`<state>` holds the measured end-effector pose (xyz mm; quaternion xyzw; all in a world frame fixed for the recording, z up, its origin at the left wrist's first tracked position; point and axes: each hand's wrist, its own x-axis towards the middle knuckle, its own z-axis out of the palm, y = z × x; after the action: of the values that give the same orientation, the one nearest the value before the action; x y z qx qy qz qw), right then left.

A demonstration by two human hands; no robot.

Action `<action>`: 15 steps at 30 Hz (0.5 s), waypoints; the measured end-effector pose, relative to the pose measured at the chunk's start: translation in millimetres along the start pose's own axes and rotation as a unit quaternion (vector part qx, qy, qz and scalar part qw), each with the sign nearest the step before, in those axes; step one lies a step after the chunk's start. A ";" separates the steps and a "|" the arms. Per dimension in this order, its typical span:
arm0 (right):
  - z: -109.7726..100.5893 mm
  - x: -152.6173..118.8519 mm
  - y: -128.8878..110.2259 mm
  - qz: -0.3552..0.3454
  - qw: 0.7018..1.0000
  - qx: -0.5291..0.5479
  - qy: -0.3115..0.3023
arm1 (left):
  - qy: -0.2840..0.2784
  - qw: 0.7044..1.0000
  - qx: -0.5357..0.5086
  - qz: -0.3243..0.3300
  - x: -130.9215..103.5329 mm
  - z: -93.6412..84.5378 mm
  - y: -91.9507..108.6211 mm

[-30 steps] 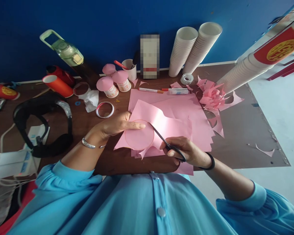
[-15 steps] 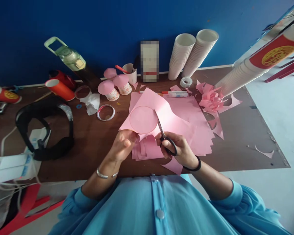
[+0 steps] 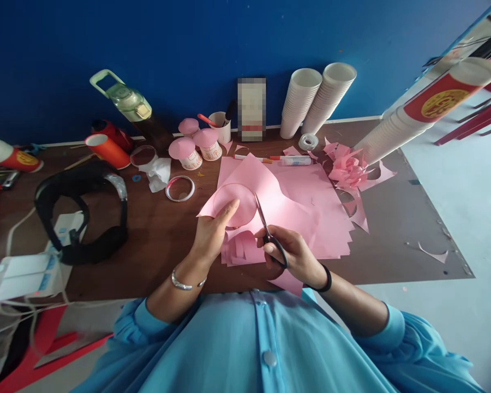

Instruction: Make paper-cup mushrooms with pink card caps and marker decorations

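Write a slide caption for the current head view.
Left hand holding a pink sheet with a drawn circle, right hand holding scissors by the circle's edge.

This looks like a craft workspace: a desk (image 3: 155, 218) against a blue wall (image 3: 196, 43), scissors (image 3: 275, 243) in the right hand (image 3: 298, 251), pink paper (image 3: 270, 183) just beyond it, markers (image 3: 297, 161) and stacked paper cups (image 3: 300, 103) farther beyond.
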<state>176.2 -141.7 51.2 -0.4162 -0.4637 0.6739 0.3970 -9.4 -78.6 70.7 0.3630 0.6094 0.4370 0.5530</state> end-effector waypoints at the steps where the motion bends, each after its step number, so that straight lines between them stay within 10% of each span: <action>1: -1.4 0.1 -2.6 -0.002 1.000 -0.010 -0.002 | -0.003 1.000 0.002 -0.019 0.9 -0.4 -1.9; 15: -12.9 10.7 -11.0 -0.025 0.997 -0.070 0.000 | -0.062 0.998 0.012 0.016 -1.7 -0.1 0.5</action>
<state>186.2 -125.3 56.8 -0.4312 -0.5196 0.6302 0.3835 -9.3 -80.0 71.8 0.4056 0.5731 0.4155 0.5783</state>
